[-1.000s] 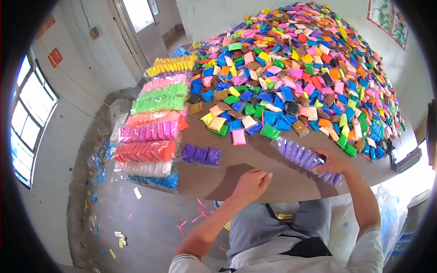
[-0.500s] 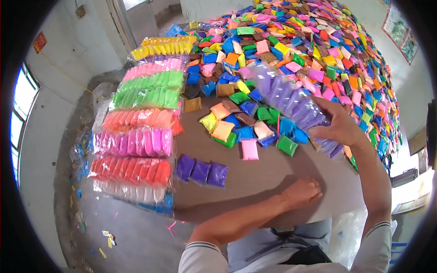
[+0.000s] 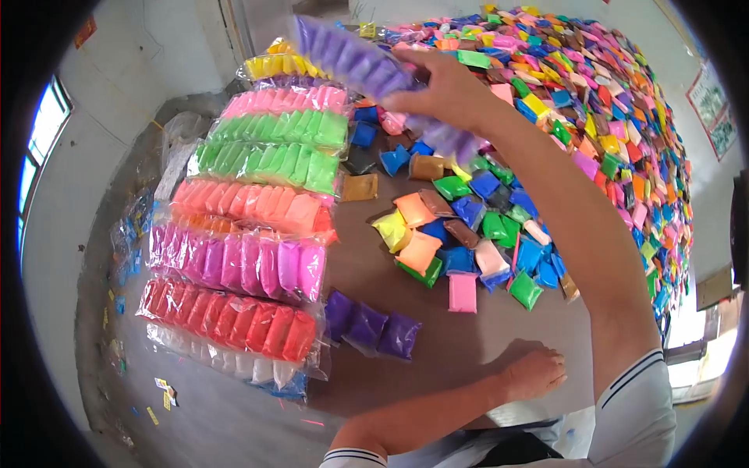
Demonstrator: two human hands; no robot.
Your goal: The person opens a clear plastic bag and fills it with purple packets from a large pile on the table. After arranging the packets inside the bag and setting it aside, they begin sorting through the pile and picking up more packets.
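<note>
My right hand (image 3: 449, 90) grips a clear bag of purple packets (image 3: 351, 62), holding it raised and tilted over the far end of the row of bags; motion blurs it a little. Closed in a loose fist, my left hand (image 3: 534, 376) rests at the table's near edge, and nothing shows in it. Three loose dark purple packets (image 3: 365, 327) lie side by side to its left. Beside them runs the row of filled clear bags: red (image 3: 226, 316), magenta (image 3: 234, 261), orange (image 3: 246, 204), green (image 3: 265, 164), pink (image 3: 285, 100) and yellow (image 3: 281, 62).
A big heap of mixed coloured packets (image 3: 593, 117) covers the back and right of the table (image 3: 460, 335). A smaller scatter of loose packets (image 3: 468, 226) lies mid-table. Scraps (image 3: 165, 394) litter the floor at left, and a wall (image 3: 125, 86) stands beyond.
My right hand has carried the bag of purple packets leftward and away from me, from the heap's side to above the far bags. My left hand stays a fist on the table. The view has shifted.
</note>
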